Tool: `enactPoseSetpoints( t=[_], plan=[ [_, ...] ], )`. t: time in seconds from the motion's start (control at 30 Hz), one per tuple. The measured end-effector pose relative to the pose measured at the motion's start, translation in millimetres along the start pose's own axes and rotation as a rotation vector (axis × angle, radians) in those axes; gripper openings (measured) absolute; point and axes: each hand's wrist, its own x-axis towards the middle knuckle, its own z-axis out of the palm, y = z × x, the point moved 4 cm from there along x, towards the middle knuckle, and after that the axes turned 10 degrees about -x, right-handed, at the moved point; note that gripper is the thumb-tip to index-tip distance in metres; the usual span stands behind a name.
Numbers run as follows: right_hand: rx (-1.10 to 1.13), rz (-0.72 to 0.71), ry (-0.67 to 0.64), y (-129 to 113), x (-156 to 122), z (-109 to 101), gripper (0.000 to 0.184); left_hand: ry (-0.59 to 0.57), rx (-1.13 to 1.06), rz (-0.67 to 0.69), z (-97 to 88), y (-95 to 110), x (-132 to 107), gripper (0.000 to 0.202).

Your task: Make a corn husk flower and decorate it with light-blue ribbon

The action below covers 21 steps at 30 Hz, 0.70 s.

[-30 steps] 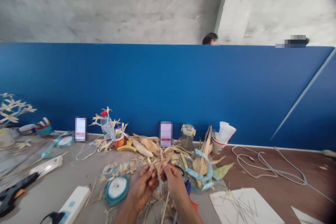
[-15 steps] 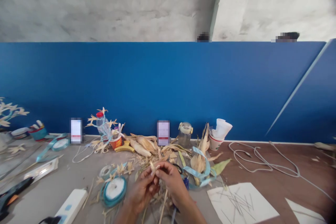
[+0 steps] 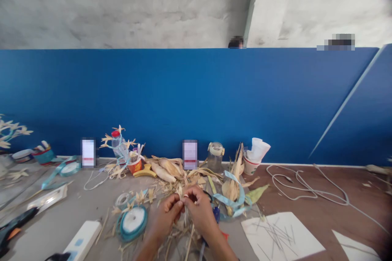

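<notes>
My left hand [image 3: 168, 213] and my right hand [image 3: 198, 207] meet at the middle of the table, thumbs and fingertips pinched together. Between them a small pale corn husk piece [image 3: 180, 191] pokes up from the fingertips; the rest of it is hidden by the fingers. Dried husk scraps lie under and behind the hands. To the left sits a spool of teal ribbon [image 3: 133, 221], with small husk flowers [image 3: 141, 197] just behind it. Right of my right hand, a light blue ribbon [image 3: 229, 200] curls around a bundle of husks [image 3: 236, 179].
A white power strip [image 3: 82, 238] and a black glue gun [image 3: 18, 226] lie at the left. Thin wires rest on white paper [image 3: 283, 236] at the right, below a white cable [image 3: 306, 185]. Phones, cups, a jar [image 3: 216, 157] and a bottle [image 3: 118, 147] stand along the blue partition [image 3: 183, 94].
Both hands stay together at nearly the same spot. My fingers have shifted their pinch, and the husk piece points more upright.
</notes>
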Motion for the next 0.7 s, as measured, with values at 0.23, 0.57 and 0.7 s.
enactPoseSetpoints(
  t=[0.23, 0.57, 0.7],
  plan=[
    [0.254, 0.153, -0.173, 7, 5, -5, 0.008, -0.009, 0.14, 0.101, 2.7, 4, -1, 0.03],
    [0.18, 0.158, -0.186, 5, 8, -9, 0.008, -0.028, 0.254, 0.182, 12.6, -1, -4, 0.027],
    [0.065, 0.119, -0.121, 7, 10, -11, 0.012, -0.021, 0.268, 0.174, 11.6, -2, -3, 0.031]
  ],
)
